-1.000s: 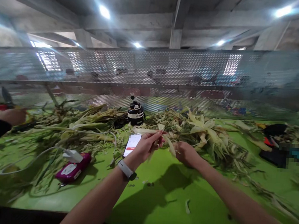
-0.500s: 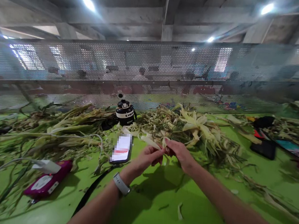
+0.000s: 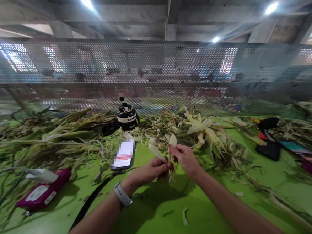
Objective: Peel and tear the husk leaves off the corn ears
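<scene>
My left hand (image 3: 156, 170), with a grey watch band (image 3: 123, 194) on its wrist, pinches pale corn husk strips (image 3: 156, 152) that stick up to the left past the fingers. Close beside it, my right hand (image 3: 187, 160) pinches another pale husk piece (image 3: 172, 141) that stands upright between thumb and finger. The fingers partly hide where the pieces meet. Both hands are held above the green table (image 3: 148, 223). Just behind them lies a heap of dry corn husks (image 3: 205, 129).
Left of my hands lies a lit phone (image 3: 125, 154), with a black bottle (image 3: 127, 117) behind it. A purple power bank (image 3: 44, 191) with a white plug sits at left. More husks (image 3: 61, 128), a black phone (image 3: 268, 149) and a perforated metal screen (image 3: 159, 67) surround the workspace.
My right hand has lifted its husk piece slightly, so more of it shows upright. My left hand sits a little lower. The whole view has shifted slightly.
</scene>
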`<state>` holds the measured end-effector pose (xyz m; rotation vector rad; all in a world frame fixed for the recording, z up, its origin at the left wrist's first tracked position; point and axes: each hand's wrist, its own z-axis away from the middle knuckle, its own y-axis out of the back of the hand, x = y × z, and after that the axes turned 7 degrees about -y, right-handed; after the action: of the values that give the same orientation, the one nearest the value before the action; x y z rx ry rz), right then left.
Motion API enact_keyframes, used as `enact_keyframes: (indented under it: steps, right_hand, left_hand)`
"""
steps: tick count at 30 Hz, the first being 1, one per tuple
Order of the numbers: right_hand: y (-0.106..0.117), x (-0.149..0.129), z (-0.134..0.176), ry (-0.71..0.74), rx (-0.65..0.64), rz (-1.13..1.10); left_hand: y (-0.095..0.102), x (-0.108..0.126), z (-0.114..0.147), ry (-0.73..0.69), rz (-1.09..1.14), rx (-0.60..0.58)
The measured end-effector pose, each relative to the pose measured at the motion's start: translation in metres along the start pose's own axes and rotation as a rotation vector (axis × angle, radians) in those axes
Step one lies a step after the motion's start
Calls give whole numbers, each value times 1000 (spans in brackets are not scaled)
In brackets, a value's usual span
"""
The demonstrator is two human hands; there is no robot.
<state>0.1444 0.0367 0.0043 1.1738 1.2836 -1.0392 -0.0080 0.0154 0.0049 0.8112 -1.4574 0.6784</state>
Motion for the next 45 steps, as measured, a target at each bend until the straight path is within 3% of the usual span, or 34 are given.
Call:
enact_keyframes:
  steps: [6,12,16,18,20,25,29,35,41,45]
  right_hand:
    - [11,-9,-1,-59,76,-260]
    - [14,-4,-3,-164,24,-147]
    - [8,-3,0,-182,-149,-96]
    - [5,-3,3,-233,-278,-115]
    - [3,-3,4,-242,-296,-84]
    - [7,1,-1,-73,-148,99]
    - [10,3,-4,-15,-146,172]
    - [11,6,-4,65,-133,326]
    - [12,8,-1,143,-118,434]
    - [9,7,4,188,-175,537]
  left_hand:
    - [3,-2,-3,-64,197,177]
    - [5,-4,-5,-55,412,299]
    - [8,-6,-8,-49,510,434]
    - [12,-7,-9,-39,548,445]
    - [14,-8,-10,-50,538,441]
    - [16,-5,-9,-24,496,488]
    - [14,-3,-9,-18,530,485]
    - [15,-12,-14,-117,588,484]
    - [12,-13,-12,-114,390,525]
    - [8,-8,-10,-164,219,537]
